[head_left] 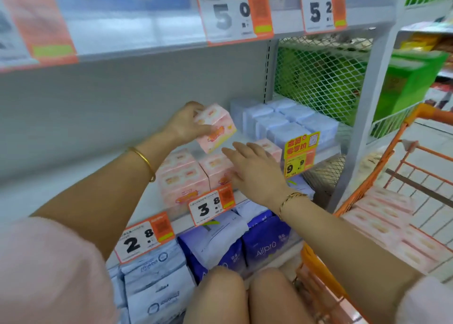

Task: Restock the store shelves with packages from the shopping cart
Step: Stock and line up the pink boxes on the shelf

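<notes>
Knees (215, 296) before purple packs (267, 240); left hand (186, 122) grips pink package (215, 127), right hand (257, 169) spread over shelved boxes (183, 176).

— Where's the left hand (187, 125)?
— Reached forward at the end of an outstretched arm, fingers and thumb curled round a tilted pink package (218, 130).
— And the right hand (255, 169)?
— Lower, just beside it, palm down, fingers straight and slightly spread, holding nothing. 2 bare knees (218, 291) show below.
</notes>
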